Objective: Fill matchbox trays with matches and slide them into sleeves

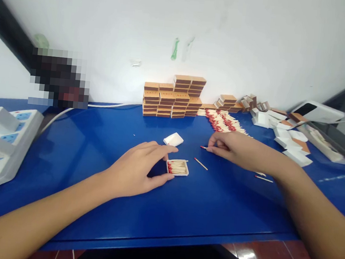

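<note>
My left hand point(144, 169) lies on the blue tabletop with thumb and fingers around a white matchbox tray point(186, 173), gripping it at its left end. Inside the tray lie several red-tipped matches point(177, 167). Between the thumb and fingers of my right hand point(227, 147) is a single match point(203, 147), its red head pointing left. One loose match point(201, 164) rests on the table between tray and right hand. Just beyond my left fingers sits a small white box piece point(173, 139). Behind my right hand spreads a pile of matches point(225, 121).
Stacked matchboxes point(166, 100) stand against the wall, with a lower row of matchboxes point(227, 101) to their right. White trays point(290, 139) lie scattered at the right, near a grey bin point(342, 139). A power strip point(21, 147) occupies the left. Another loose match point(263, 179) lies beneath my right forearm.
</note>
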A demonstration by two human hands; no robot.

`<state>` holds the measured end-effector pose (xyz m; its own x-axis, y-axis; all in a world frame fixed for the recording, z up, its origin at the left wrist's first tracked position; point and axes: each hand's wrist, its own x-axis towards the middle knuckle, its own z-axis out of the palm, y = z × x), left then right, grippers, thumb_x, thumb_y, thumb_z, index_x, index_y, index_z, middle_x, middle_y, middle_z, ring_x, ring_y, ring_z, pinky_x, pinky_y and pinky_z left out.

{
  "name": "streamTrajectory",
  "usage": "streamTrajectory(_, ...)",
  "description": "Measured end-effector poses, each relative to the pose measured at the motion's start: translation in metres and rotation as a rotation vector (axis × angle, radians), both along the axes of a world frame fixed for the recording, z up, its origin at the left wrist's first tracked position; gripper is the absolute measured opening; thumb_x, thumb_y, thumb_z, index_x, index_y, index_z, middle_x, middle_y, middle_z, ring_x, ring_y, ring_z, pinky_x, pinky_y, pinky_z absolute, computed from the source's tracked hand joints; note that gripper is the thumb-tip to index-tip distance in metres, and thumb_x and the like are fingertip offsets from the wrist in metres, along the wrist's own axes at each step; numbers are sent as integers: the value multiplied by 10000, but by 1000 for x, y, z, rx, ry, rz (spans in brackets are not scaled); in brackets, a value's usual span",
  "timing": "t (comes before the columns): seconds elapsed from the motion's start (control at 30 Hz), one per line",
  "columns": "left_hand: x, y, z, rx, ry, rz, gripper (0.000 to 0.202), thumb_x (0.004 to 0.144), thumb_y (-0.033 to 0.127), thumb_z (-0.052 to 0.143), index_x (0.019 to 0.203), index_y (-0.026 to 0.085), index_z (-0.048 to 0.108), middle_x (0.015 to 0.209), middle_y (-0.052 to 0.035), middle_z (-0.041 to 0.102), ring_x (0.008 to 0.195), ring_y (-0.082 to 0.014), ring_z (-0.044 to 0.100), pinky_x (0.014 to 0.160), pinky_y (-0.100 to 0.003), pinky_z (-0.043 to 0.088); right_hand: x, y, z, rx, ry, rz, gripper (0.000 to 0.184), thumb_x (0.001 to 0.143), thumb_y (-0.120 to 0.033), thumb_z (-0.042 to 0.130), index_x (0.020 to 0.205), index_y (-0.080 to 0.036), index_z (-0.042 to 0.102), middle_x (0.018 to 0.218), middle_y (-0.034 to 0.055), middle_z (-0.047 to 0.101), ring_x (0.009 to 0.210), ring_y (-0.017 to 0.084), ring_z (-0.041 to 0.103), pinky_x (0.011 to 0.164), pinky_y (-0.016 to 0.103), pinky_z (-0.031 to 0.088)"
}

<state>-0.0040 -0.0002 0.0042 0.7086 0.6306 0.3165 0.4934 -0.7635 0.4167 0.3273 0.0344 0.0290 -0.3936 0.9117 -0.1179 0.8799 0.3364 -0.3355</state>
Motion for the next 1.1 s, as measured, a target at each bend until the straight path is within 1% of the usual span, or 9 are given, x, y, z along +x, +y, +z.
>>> streamTrajectory(0.1, 1, 0, 0, 12, 2, -2, 514, 1010, 367, 728, 1471, 233, 545, 1154, -51, 762, 1068, -261, 715, 993, -465, 582, -12, -7, 5, 20, 61, 39, 367, 1041, -552, 533, 972, -229, 691, 650, -13, 593, 576, 162, 511, 586, 299, 333)
streamTrajectory(0.2, 3, -1, -1, 33, -9, -3, 524, 1000, 359, 741, 1465, 230, 536, 1133, -41, 762, 1035, -254, 714, 977, -454, 581, -34, -20, 9, 43, 167, 111, 343, 1066, -536, 532, 1001, -235, 683, 669, -26, 596, 591, 152, 514, 597, 290, 338)
streamTrajectory(0.33, 2, 0, -2, 51, -33, -3, 511, 993, 354, 746, 1440, 230, 533, 1127, -39, 761, 1009, -251, 717, 943, -443, 583, -64, -37, 7, 51, 196, 233, 257, 1084, -441, 566, 989, -230, 677, 715, -24, 614, 624, 144, 539, 634, 281, 350)
streamTrajectory(0.4, 2, 0, -2, 50, -31, -6, 491, 993, 355, 743, 1422, 230, 539, 1129, -41, 761, 999, -250, 718, 923, -439, 585, -73, -42, 5, 64, 192, 270, 245, 1082, -421, 587, 964, -223, 671, 736, -21, 612, 630, 140, 545, 644, 276, 354)
streamTrajectory(0.5, 2, 0, -1, 43, -22, -1, 464, 998, 357, 739, 1405, 239, 551, 1134, -40, 761, 1008, -250, 719, 918, -436, 585, -72, -41, 3, 103, 183, 251, 218, 1072, -410, 605, 988, -221, 672, 737, -24, 604, 626, 140, 547, 634, 272, 347)
streamTrajectory(0.63, 2, 0, -1, 23, -16, -2, 539, 994, 352, 753, 1466, 247, 515, 1152, -34, 758, 1039, -249, 717, 965, -450, 581, -61, -35, 5, 131, 119, 180, 169, 1053, -374, 616, 1015, -227, 691, 715, -28, 587, 633, 148, 547, 606, 274, 331)
streamTrajectory(0.83, 2, 0, -2, 37, -18, 4, 559, 994, 347, 751, 1486, 251, 505, 1153, -40, 762, 1036, -252, 722, 968, -454, 585, -57, -36, 5, 104, 113, 231, 204, 1071, -351, 575, 953, -225, 685, 712, -24, 592, 643, 148, 542, 634, 279, 350)
streamTrajectory(1.0, 1, -1, -1, 23, -3, -3, 569, 990, 350, 760, 1488, 247, 505, 1160, -40, 764, 1050, -256, 723, 973, -458, 586, -63, -38, 3, 121, 150, 231, 205, 1070, -356, 578, 975, -224, 704, 702, -27, 589, 619, 140, 530, 619, 278, 343)
streamTrajectory(1.1, 1, -1, -1, 24, -12, 4, 571, 988, 344, 760, 1491, 248, 507, 1158, -39, 764, 1040, -251, 723, 974, -452, 585, -60, -37, 7, 142, 154, 237, 223, 1061, -388, 589, 989, -228, 727, 686, -30, 583, 602, 137, 520, 615, 281, 345)
